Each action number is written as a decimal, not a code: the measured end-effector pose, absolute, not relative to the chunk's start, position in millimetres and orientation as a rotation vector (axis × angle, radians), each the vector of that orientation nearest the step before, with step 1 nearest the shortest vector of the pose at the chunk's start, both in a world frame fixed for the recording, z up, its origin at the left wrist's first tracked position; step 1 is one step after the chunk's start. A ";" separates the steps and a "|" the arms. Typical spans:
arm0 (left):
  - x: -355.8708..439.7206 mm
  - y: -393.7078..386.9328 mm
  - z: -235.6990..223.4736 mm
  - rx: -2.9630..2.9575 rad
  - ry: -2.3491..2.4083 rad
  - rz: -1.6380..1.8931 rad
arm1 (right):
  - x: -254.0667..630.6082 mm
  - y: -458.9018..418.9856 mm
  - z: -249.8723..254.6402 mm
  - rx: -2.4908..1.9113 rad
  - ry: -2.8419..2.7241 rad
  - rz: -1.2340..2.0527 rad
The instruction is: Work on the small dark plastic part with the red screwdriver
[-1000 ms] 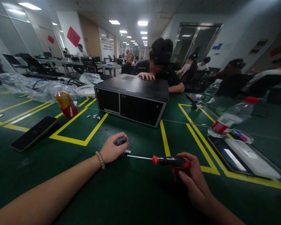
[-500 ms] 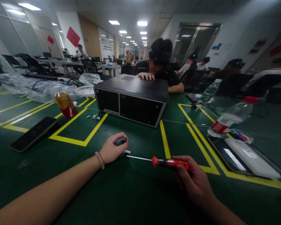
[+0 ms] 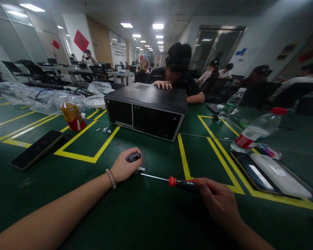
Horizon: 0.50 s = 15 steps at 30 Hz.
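Note:
My left hand (image 3: 127, 164) is closed around a small dark grey plastic part (image 3: 134, 157), resting low over the green table (image 3: 146, 215). A little white piece (image 3: 141, 169) sticks out below that part. In my right hand (image 3: 220, 199) is a red and black screwdriver (image 3: 186, 185), held by its handle with the fingers wrapped round it. The thin shaft points left, and its tip meets the underside of the grey part by my left thumb. Exactly what the tip touches is too small to make out.
A black computer case (image 3: 156, 119) lies ahead, with a person's hand (image 3: 162, 84) on top. To the left are a drink bottle (image 3: 73, 116), a phone (image 3: 36, 149) and plastic wrapping (image 3: 47, 97). On the right stand a red-capped water bottle (image 3: 259, 130) and flat devices (image 3: 279, 175).
The screwdriver handle has rotated, its black side now facing me instead of the red. My right hand has rolled with it and sits slightly further right. My left hand stays put.

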<state>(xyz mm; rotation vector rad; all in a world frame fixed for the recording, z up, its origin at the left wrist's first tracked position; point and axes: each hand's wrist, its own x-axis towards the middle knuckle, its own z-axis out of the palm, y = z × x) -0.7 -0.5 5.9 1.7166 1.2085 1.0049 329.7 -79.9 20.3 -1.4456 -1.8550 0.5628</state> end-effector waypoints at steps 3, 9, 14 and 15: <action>-1.1 -0.7 6.4 1.725 1.218 0.990 | 330.1 -80.7 17.1 -1.489 -1.818 0.572; -0.3 -0.6 5.9 1.736 1.239 0.991 | 329.5 -82.4 10.4 -1.417 -1.716 0.608; 0.2 -0.1 5.3 1.747 1.232 0.989 | 330.5 -85.2 9.4 -1.302 -1.747 0.624; 0.1 -0.2 5.3 1.746 1.226 0.985 | 331.4 -86.1 9.1 -1.295 -1.765 0.632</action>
